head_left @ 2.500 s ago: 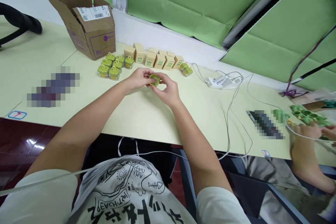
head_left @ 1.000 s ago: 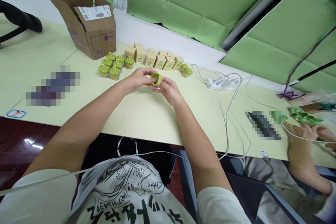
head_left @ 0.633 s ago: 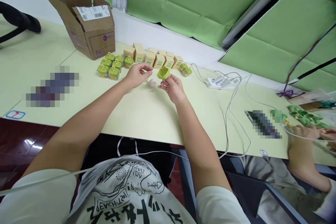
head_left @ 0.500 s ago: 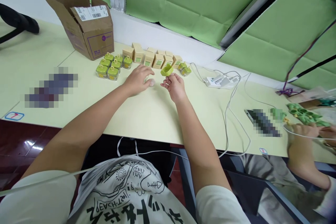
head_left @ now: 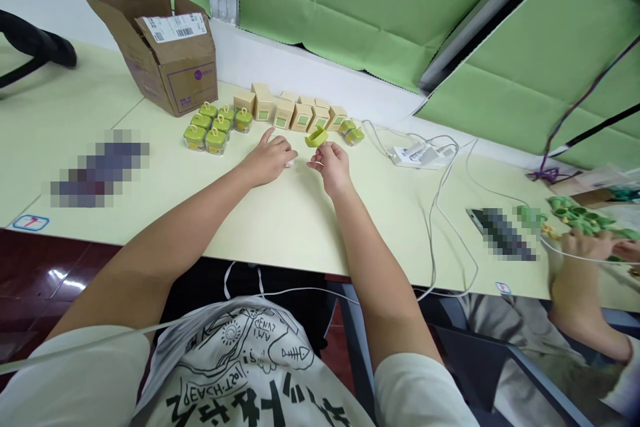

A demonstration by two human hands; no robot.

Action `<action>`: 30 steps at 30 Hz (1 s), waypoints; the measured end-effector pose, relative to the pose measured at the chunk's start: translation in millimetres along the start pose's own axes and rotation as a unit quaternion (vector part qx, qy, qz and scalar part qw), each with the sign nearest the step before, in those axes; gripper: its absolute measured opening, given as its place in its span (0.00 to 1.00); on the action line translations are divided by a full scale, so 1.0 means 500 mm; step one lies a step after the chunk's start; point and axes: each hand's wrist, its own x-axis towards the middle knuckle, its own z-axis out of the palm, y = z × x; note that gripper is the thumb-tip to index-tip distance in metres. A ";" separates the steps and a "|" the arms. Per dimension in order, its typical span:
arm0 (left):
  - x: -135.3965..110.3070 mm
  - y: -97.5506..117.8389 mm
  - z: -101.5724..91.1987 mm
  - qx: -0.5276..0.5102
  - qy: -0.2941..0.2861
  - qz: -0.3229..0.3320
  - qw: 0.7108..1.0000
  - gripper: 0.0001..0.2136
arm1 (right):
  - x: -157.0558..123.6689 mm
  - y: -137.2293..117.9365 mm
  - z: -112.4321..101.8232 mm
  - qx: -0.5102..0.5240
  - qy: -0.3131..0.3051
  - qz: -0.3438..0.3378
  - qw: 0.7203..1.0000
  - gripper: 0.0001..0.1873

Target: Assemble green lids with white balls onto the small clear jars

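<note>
Item: green cap [head_left: 316, 138], one, hollow, held in the right hand [head_left: 334, 163]. Grip: thumb and fingertips pinch its near right edge. Position: just beyond those fingertips, in front of the row of small cartons [head_left: 302, 118], apart from the left hand [head_left: 270, 160]. Orientation: squat form, without a marked long axis; its wider span runs roughly left to right across the table [head_left: 280, 227]. From where I stand, it is too small to say exactly where the open side faces.

Item: pale piece [head_left: 291, 163], one, small, at the left hand's fingertips, low over the tabletop. That hand is palm down, index finger raised and reaching toward the cartons, the others curled; whether they pinch the piece or merely touch it, I cannot tell.

Surroundings: seven green-lidded jars [head_left: 215, 141], grouped left of the cartons; two similar jars [head_left: 355, 137], at their right end; one open cardboard box [head_left: 190, 83], behind the seven.
</note>
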 end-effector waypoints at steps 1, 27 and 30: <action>-0.001 -0.001 -0.003 0.001 0.000 0.003 1.000 0.15 | 0.001 0.001 0.000 -0.003 0.001 -0.002 1.000 0.17; 0.008 0.018 -0.011 -0.306 0.175 -0.162 0.922 0.20 | 0.004 0.041 -0.003 -0.137 -0.064 -0.112 0.982 0.22; 0.010 0.020 -0.007 -0.359 0.171 -0.173 0.901 0.21 | 0.004 0.040 -0.003 -0.131 -0.067 -0.114 0.983 0.25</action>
